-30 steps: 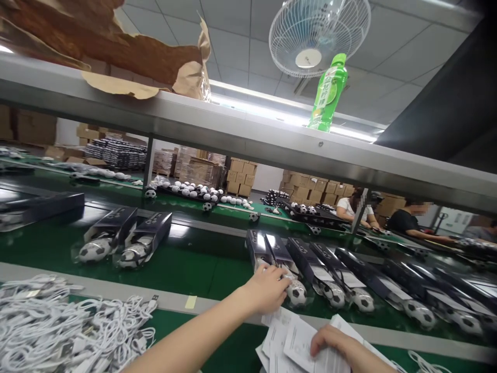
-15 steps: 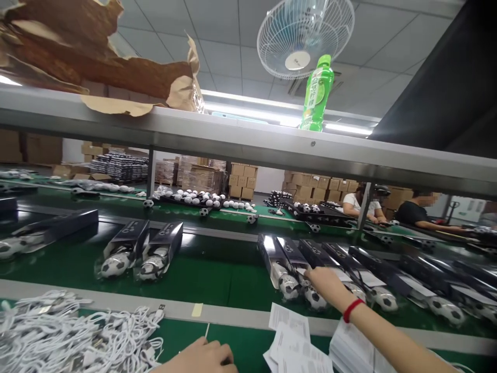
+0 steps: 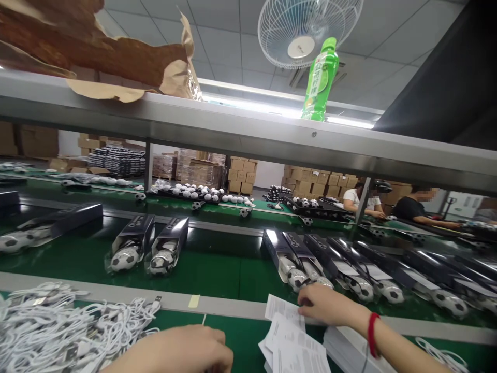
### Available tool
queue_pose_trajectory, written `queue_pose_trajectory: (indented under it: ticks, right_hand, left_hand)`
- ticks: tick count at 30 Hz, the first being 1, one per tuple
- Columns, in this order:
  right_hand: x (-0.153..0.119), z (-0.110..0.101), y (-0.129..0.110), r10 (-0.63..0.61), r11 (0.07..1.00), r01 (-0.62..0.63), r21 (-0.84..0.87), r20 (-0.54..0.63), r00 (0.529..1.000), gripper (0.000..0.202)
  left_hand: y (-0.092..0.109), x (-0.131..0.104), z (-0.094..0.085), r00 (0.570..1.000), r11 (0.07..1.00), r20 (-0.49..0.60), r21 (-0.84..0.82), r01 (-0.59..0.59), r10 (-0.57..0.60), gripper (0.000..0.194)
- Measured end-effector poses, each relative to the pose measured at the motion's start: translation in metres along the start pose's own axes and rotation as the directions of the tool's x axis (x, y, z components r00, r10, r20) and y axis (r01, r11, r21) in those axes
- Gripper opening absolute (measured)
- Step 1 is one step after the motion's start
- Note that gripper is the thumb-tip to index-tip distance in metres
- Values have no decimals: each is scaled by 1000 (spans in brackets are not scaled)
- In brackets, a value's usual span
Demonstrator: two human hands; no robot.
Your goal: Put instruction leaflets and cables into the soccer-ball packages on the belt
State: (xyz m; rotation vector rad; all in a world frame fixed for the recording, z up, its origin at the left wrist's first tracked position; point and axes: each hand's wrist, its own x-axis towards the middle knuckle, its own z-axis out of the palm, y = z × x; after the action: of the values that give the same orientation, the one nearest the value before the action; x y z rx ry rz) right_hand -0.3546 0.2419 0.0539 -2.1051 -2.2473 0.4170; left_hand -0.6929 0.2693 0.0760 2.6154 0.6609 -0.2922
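Observation:
My right hand [image 3: 330, 305], with a red band on its wrist, hovers at the upper right edge of the printed leaflets [image 3: 298, 347]. Its thumb and forefinger are curved and apart, and nothing shows between them. Low in the view, my left hand [image 3: 182, 349] is curled over the green bench, just right of a heap of white USB cables [image 3: 77, 326]; its fingertips are hidden. Beyond my right hand, open dark boxes [image 3: 275, 246] lie on the green belt, with bagged football-patterned balls [image 3: 297, 278] at their near ends.
Two more open boxes [image 3: 171, 238] lie left of centre on the belt. Overhead, a metal shelf [image 3: 233, 122] carries a green bottle [image 3: 321, 80] and torn brown paper [image 3: 128, 65]. Co-workers [image 3: 363, 202] sit at the far right. A thicker paper stack [image 3: 349, 347] is beneath my right forearm.
My right hand has moved back from the boxes toward the leaflets. My left hand has come further into view, still curled. The camera view has shifted slightly.

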Motion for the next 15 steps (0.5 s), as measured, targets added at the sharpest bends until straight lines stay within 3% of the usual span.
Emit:
queue_pose_trajectory:
  ticks: [3,5,8,10,13,15]
  right_hand:
    - [6,9,-17,87,987,-70,-142,115,990,49]
    - [15,13,-18,113,983,-89,-158,154,981,57]
    - [25,18,-13,86,995,-76,-69,157,984,54]
    - [25,21,-11,60,998,-60,-8,113,992,51]
    - [16,19,-6,55,994,-54,90,-8,998,38]
    - [4,9,3,50,987,-36,156,-91,995,24]
  left_hand:
    - [6,-2,-25,996,984,84,-178,4,11,15]
    - [9,-2,-39,997,959,82,-283,17,7,23]
    - [11,9,-59,999,906,-26,-422,-39,31,28]
    - [12,32,-72,980,885,-186,-442,-148,71,23]
    - [18,92,-90,865,927,-488,-259,-272,118,14]
    - [27,144,-94,762,981,-625,39,-188,171,14]
